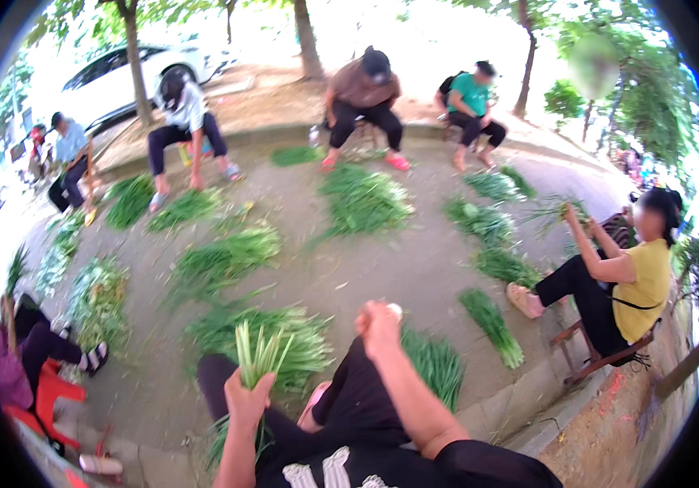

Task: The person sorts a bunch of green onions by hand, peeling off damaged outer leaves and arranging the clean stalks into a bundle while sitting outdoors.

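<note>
I see the left hand (249, 397) gripping a bunch of green stalks (258, 354) above the lap (286, 435), pale ends upward. The right hand (380, 328) is closed; whether around something, I cannot tell.

The single head-worn fisheye view looks down and outward from a seated wearer (402, 465) at the near edge of the pavement (419, 264), close above the left hand (248, 398) and right hand (379, 329), reaching past the far edge to tree trunks (307, 41).
</note>
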`<state>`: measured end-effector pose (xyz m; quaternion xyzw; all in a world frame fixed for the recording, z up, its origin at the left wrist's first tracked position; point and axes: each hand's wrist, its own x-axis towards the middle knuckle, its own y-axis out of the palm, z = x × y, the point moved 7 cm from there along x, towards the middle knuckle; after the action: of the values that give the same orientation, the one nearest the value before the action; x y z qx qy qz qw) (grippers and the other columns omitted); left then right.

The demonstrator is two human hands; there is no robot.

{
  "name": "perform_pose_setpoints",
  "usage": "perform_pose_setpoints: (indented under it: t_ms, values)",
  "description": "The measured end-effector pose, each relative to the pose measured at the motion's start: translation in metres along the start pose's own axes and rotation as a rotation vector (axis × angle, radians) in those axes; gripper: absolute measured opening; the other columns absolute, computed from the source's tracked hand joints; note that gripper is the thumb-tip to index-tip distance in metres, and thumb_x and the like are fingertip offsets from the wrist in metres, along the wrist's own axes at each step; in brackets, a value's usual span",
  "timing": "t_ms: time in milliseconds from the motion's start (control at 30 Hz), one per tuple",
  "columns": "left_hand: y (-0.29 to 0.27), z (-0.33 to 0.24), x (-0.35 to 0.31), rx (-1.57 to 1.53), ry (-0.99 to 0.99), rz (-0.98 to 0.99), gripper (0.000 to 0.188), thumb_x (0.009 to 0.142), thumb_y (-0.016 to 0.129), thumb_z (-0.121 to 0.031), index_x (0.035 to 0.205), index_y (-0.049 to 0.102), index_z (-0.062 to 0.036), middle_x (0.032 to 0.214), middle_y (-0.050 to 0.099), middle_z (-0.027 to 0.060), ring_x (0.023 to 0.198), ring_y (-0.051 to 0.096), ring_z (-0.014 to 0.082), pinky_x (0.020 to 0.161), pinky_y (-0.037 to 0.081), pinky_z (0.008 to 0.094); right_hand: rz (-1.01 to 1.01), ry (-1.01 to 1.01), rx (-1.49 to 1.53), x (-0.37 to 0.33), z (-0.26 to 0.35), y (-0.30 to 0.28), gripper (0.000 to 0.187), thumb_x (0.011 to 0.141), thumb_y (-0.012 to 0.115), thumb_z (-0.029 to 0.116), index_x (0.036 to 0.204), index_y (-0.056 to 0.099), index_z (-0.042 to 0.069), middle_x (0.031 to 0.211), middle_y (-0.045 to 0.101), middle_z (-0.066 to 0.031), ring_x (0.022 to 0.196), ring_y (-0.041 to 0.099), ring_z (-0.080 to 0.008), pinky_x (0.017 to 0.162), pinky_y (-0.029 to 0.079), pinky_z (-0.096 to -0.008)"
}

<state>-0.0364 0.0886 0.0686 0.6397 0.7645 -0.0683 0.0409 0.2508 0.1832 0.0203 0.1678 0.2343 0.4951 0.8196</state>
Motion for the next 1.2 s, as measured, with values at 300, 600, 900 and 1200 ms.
perform_pose_setpoints:
  t_ms: [300, 600, 900, 1200]
  values:
    - [0.006, -0.003, 0.011, -0.261, -0.026, 0.114, 0.018, 0.079, 0.064, -0.01, 0.091, 0.055, 0.0015, 0.072, 0.057, 0.0059, 0.043, 0.046, 0.0082, 0.038, 0.038, 0.0206, 0.615, 0.221, -0.188, -0.094, -0.014, 0.076, 0.022, 0.088, 0.054, 0.024, 0.095, 0.058, 0.003, 0.078, 0.057, -0.0029, 0.057, 0.054, -0.0084, 0.047, 0.041, -0.0225]
    - [0.007, 0.004, 0.007, -0.301, -0.065, 0.157, 0.025, 0.075, 0.069, -0.01, 0.093, 0.055, 0.0, 0.068, 0.056, 0.0006, 0.046, 0.048, 0.0061, 0.039, 0.039, 0.0191, 0.665, 0.294, -0.201, -0.107, -0.022, 0.115, 0.028, 0.089, 0.053, 0.027, 0.098, 0.058, 0.001, 0.077, 0.052, 0.0004, 0.058, 0.048, -0.0061, 0.048, 0.038, -0.0208]
    - [0.005, 0.004, 0.007, -0.362, -0.073, 0.132, 0.023, 0.076, 0.068, -0.008, 0.093, 0.055, -0.0005, 0.071, 0.057, 0.0016, 0.051, 0.051, 0.0069, 0.041, 0.041, 0.0196, 0.683, 0.392, -0.021, -0.098, -0.047, 0.108, 0.022, 0.091, 0.047, 0.023, 0.096, 0.055, 0.003, 0.075, 0.059, -0.0054, 0.066, 0.058, -0.0153, 0.061, 0.047, -0.0285]
    - [-0.114, -0.006, 0.031, -0.23, 0.038, -0.35, 0.023, 0.075, 0.068, -0.012, 0.09, 0.055, -0.0002, 0.074, 0.06, 0.0068, 0.048, 0.052, 0.0091, 0.042, 0.04, 0.0211, 0.115, -0.024, 0.509, 0.023, 0.061, -0.005, 0.026, 0.094, 0.035, 0.021, 0.082, 0.05, 0.003, 0.079, 0.058, -0.0097, 0.08, 0.058, -0.0257, 0.08, 0.047, -0.0408]
